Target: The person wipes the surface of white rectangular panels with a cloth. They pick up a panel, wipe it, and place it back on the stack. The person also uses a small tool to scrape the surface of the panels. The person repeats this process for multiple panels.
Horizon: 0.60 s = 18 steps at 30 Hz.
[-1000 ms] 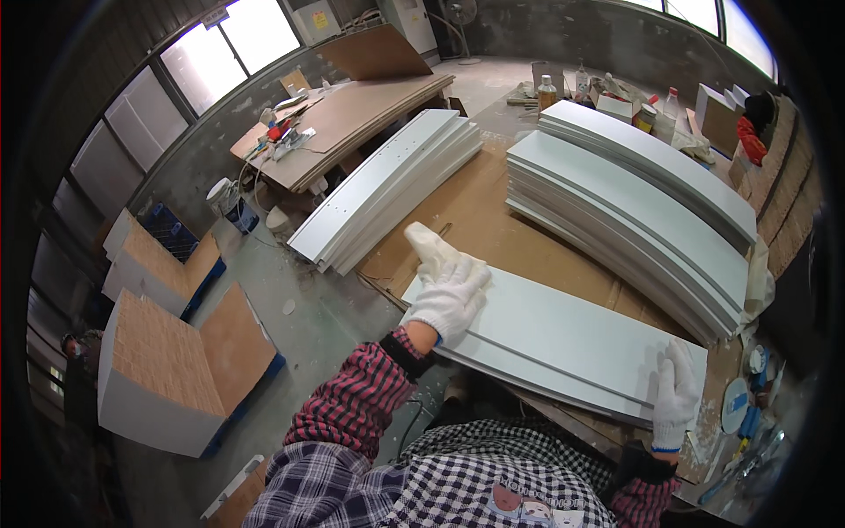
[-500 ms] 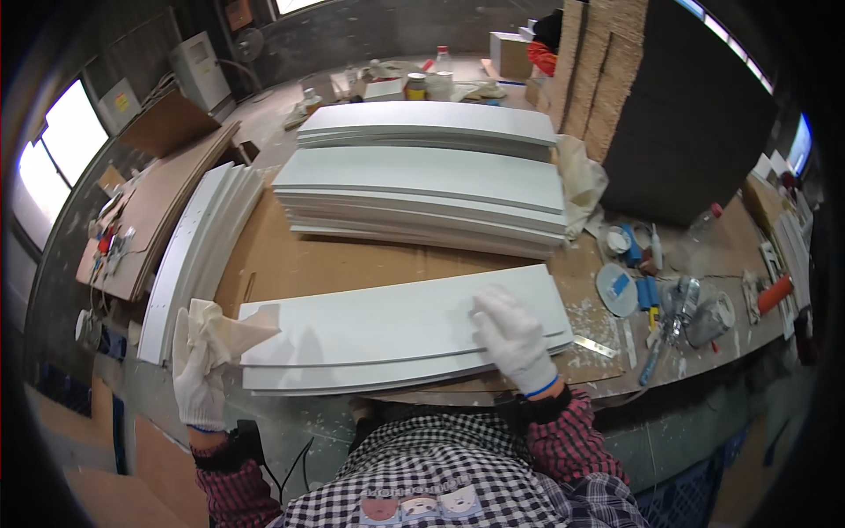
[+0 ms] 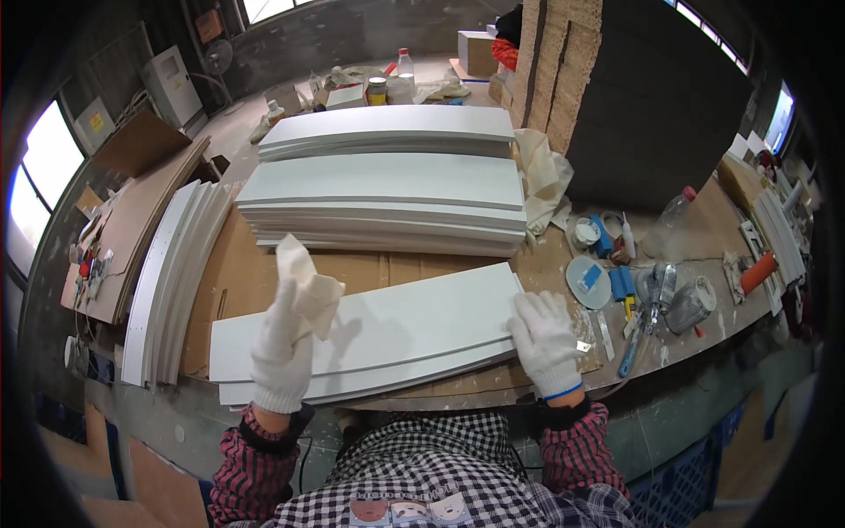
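Two white boards (image 3: pixel 414 308) lie stacked, slightly askew, near the front edge of the workbench. My left hand (image 3: pixel 282 356), in a white knitted glove, is closed on a cream cloth (image 3: pixel 310 286) and hovers above the boards' left part. The cloth sticks up over the fingers. At the boards' right end is my right hand (image 3: pixel 544 343), gloved too, its fingers bent against the end of the top board. Its thumb side and fingertips are partly hidden.
Beyond lie taller stacks of white boards (image 3: pixel 387 180); more white boards (image 3: pixel 167 282) lean along the left. To the right sit a white lid (image 3: pixel 588 282), a metal ruler (image 3: pixel 606 336), a blue-handled tool (image 3: pixel 630 352) and a clear bottle (image 3: pixel 671 222). A large dark panel (image 3: pixel 660 106) stands behind them.
My left hand with the cloth has moved right, from beside the boards' left end to above them. My right hand has slid from the top surface to the right end.
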Tool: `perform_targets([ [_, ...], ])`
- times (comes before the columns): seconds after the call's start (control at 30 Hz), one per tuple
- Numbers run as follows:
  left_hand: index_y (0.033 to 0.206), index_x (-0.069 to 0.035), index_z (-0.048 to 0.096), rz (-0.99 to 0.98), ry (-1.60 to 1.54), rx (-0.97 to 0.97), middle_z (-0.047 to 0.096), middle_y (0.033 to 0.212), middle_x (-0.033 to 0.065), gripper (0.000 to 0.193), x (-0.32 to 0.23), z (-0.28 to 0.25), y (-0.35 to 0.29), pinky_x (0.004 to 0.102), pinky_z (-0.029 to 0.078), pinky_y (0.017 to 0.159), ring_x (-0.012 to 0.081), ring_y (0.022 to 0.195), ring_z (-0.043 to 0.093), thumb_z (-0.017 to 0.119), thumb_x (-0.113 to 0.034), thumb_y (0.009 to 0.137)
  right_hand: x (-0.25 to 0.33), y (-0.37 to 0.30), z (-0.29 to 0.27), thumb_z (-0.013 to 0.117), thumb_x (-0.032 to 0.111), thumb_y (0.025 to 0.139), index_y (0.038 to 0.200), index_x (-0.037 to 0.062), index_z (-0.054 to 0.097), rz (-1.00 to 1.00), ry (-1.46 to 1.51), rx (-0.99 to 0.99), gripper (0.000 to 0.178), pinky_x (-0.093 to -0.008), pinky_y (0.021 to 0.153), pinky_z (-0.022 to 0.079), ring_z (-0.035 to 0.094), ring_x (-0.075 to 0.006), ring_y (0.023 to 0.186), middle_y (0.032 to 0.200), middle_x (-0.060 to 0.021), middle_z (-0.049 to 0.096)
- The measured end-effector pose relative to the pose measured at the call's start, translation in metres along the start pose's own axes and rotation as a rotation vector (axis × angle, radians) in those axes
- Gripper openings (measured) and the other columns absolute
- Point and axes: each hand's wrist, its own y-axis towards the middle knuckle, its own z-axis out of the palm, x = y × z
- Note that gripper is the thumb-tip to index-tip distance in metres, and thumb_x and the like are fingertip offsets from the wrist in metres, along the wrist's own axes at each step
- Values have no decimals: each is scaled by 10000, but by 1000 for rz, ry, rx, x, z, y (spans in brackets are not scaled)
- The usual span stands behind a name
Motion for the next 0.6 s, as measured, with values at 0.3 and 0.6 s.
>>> perform_targets([
  [0.3,1200,-29,594,-11,456,331,602,1203,149,463,7,41,3,482,366,1045,388,1155,524,676,-122,754,-24,3,-1,649,203,863,898,58,719,361,131,-88,165,-440,780,499,643,-337,894,904,-150,687],
  [0.6,1148,-41,578,-127,542,429,477,1384,220,505,20,37,4,593,183,1127,419,1287,427,743,-302,749,-69,-52,-19,708,300,802,955,148,753,426,-262,263,221,-438,763,507,643,-343,850,865,-143,672],
])
